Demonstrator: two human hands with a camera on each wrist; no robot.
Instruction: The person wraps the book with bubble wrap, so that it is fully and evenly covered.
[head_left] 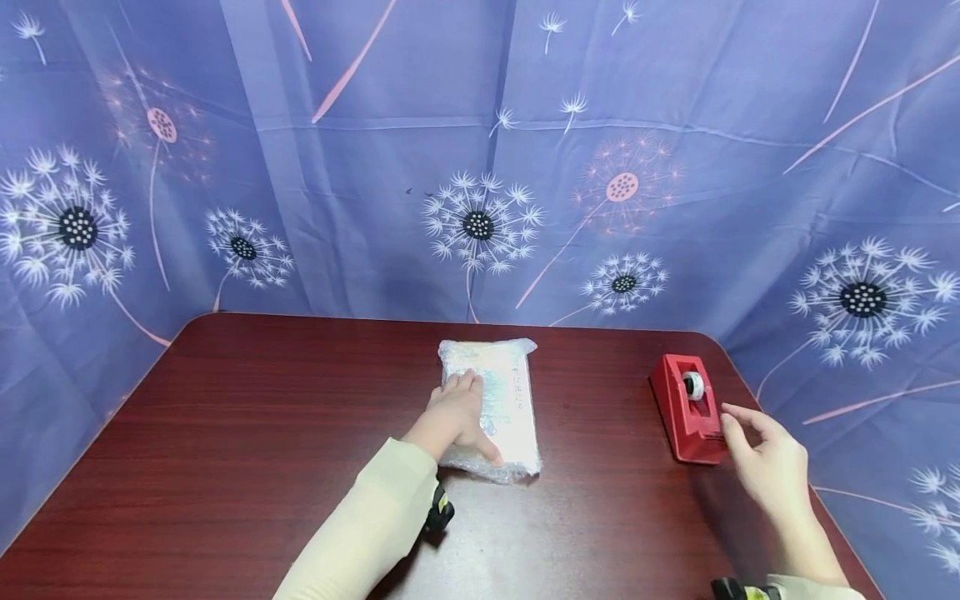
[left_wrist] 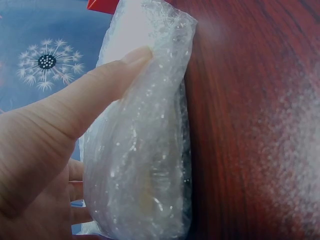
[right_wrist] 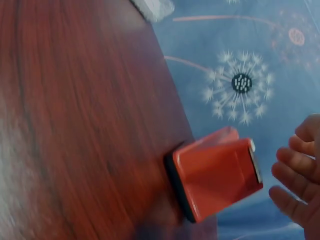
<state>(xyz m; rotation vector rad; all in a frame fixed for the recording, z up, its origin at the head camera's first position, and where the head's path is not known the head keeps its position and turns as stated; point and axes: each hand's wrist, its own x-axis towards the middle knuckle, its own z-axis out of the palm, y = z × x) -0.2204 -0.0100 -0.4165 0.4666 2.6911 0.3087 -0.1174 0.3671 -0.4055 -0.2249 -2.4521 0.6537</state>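
Note:
A flat package in bubble wrap (head_left: pixel 508 417) lies on the table, a white printed surface with a column of dark characters showing through. My left hand (head_left: pixel 457 414) rests on its left part with fingers spread and the thumb toward the near edge. In the left wrist view the thumb presses the crinkled bubble wrap (left_wrist: pixel 145 150). To the right stands a red tape dispenser (head_left: pixel 675 417) with a small roll of tape (head_left: pixel 693 385) in it. Beside its cutter end is my right hand (head_left: pixel 776 467), thumb and forefinger apart and the other fingers loosely bent (right_wrist: pixel 295 175).
The dark red wooden table (head_left: pixel 262 417) has its right edge close past the dispenser. A blue curtain (head_left: pixel 375 208) with dandelion prints hangs behind and along the sides. Black wrist cameras (head_left: pixel 438 508) sit on both wrists.

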